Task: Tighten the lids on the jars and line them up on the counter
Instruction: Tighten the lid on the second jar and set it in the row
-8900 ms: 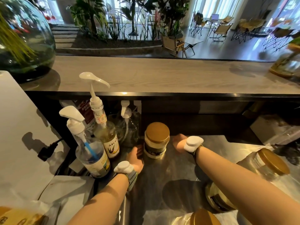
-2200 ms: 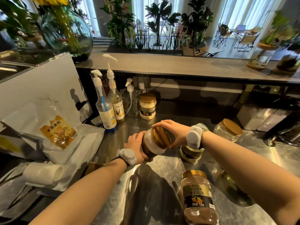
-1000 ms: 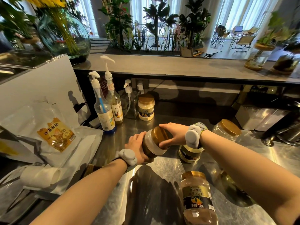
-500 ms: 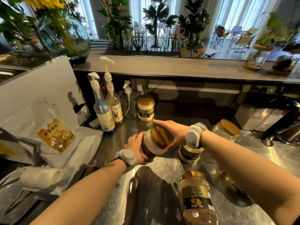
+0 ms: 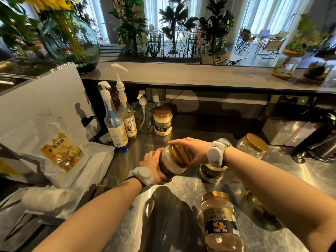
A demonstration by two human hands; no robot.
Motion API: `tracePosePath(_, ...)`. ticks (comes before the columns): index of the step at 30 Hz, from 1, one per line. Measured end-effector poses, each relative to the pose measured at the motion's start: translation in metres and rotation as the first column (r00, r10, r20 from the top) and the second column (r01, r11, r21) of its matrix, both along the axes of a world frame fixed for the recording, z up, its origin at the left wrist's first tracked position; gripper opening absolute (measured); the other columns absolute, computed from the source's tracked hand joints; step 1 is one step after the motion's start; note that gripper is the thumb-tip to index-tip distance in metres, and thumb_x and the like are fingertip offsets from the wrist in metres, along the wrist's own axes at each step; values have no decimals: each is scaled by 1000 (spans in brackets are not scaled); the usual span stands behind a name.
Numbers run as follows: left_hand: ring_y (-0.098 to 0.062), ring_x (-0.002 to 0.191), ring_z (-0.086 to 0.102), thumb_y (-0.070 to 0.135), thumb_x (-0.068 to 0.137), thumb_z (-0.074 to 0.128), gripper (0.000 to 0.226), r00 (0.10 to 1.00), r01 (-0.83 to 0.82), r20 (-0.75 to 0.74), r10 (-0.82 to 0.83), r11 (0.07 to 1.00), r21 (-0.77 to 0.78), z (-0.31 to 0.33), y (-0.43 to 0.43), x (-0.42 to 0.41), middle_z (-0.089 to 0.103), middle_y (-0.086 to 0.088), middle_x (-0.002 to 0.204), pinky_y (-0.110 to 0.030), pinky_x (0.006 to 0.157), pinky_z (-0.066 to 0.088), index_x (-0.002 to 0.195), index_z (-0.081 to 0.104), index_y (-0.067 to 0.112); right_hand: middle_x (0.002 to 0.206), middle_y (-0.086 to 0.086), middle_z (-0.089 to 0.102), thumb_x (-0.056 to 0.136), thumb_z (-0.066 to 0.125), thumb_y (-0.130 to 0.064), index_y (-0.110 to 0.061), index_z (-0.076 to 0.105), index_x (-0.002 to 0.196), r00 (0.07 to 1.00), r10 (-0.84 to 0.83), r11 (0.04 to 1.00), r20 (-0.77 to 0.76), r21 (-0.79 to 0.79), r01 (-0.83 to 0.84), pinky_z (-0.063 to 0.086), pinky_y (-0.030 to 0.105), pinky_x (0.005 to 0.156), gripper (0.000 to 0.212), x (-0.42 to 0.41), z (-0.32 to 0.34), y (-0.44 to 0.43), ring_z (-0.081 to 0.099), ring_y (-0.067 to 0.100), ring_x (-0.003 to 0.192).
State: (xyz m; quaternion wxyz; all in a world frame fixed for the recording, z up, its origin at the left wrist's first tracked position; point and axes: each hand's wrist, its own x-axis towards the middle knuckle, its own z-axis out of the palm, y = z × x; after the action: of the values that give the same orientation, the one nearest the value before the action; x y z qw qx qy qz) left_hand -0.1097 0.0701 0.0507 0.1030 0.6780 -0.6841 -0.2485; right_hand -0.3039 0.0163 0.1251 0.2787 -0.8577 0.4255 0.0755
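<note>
At the centre of the frame the held jar point(image 5: 172, 161) was lifted off the steel counter point(image 5: 181, 186) and tilted, its gold lid point(image 5: 181, 156) facing up and to the right. The left hand point(image 5: 154, 165) gripped the jar's body from the left side, fingers curled around it and mostly hidden behind the glass, thumb against the near side. The right hand point(image 5: 190, 150) lay over the lid from the right, its fingers point(image 5: 179, 141) stretched out close together across the lid's upper edge, with the palm against its right rim; whether the thumb touched the lid could not be told. Both wrists wore grey bands. Just right of the held jar, under the right wrist, a short jar point(image 5: 211, 172) stood on the counter, its top hidden by the wrist. At the lower centre-right a tall jar point(image 5: 221, 222) of brown powder stood upright with a gold lid on. Right of centre, beyond the right forearm, a clear jar point(image 5: 251, 145) stood with a gold lid on. At the back of the counter, above centre, a pale jar point(image 5: 162, 120) stood beside pump bottles point(image 5: 116, 124). A white bag point(image 5: 61, 153) with an orange label lay at the left.
</note>
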Motion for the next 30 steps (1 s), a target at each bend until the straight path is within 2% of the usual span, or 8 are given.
tracePosePath(4, -24, 136, 35, 37, 63, 85, 102, 1000, 23, 9, -23, 1000, 6, 0, -1, 0, 34, 0, 147, -44, 109, 38, 144, 23, 30, 153, 0, 30, 79, 73, -40, -39, 9, 149, 1000, -29, 1000, 2, 12, 29, 32, 41, 113, 96, 0, 0, 0, 30, 24, 141)
tracePosePath(8, -24, 136, 35, 37, 63, 85, 103, 1000, 27, 13, -27, 1000, 10, 1, -1, -3, 33, 0, 148, -43, 109, 37, 144, 22, 30, 153, -3, 26, 68, 82, -43, -47, 5, 147, 998, -25, 1000, 55, 12, 24, 32, 46, 114, 110, -1, 2, 1, 27, 24, 142)
tracePosePath(13, -22, 132, 40, 46, 59, 84, 103, 999, 18, 39, -17, 1000, -11, -1, -8, -5, 38, 1, 143, -41, 107, 40, 142, 25, 30, 144, 0, 38, 72, 79, -42, -39, 17, 147, 998, -26, 999, 59, -28, 28, 39, 37, 107, 97, -4, 2, -2, 38, 22, 133)
tracePosePath(17, -20, 125, 48, 38, 64, 84, 91, 999, -13, 29, 13, 1000, 0, 0, -11, -8, 47, 1, 137, -40, 105, 43, 138, 32, 29, 135, 0, 42, 72, 73, -55, -43, 16, 148, 999, -25, 995, 47, -93, 29, 42, 30, 99, 96, -8, 7, -1, 43, 19, 123)
tracePosePath(22, -13, 116, 54, 53, 58, 80, 84, 988, 25, -150, -24, 1000, 6, -8, -10, -5, 53, 14, 125, -42, 99, 50, 127, 32, 46, 126, -1, 43, 70, 65, -69, -46, 18, 146, 999, -35, 991, 22, -130, 38, 47, 28, 90, 93, -9, 10, 1, 46, 18, 113)
tracePosePath(25, -5, 106, 57, 51, 65, 78, 67, 960, 23, -281, -11, 999, 39, -11, -10, -11, 56, 25, 112, -30, 96, 49, 119, 38, 48, 121, -2, 42, 69, 63, -73, -47, 24, 143, 996, -79, 988, 30, -131, 83, 50, 32, 90, 88, -7, 11, -1, 47, 19, 111)
tracePosePath(27, -3, 106, 58, 52, 69, 76, 60, 937, 28, -348, -8, 998, 51, -12, -12, -13, 56, 25, 110, -27, 96, 47, 117, 40, 48, 119, -2, 40, 69, 63, -72, -47, 27, 142, 992, -115, 986, 46, -115, 120, 52, 34, 91, 85, -5, 12, -2, 47, 19, 111)
tracePosePath(30, -3, 107, 58, 51, 70, 77, 61, 915, 47, -403, -26, 998, 44, -12, -17, -15, 57, 22, 114, -28, 97, 46, 119, 41, 47, 119, -2, 39, 69, 62, -73, -47, 27, 142, 986, -157, 980, 47, -115, 161, 52, 35, 90, 85, -4, 13, -6, 47, 20, 110)
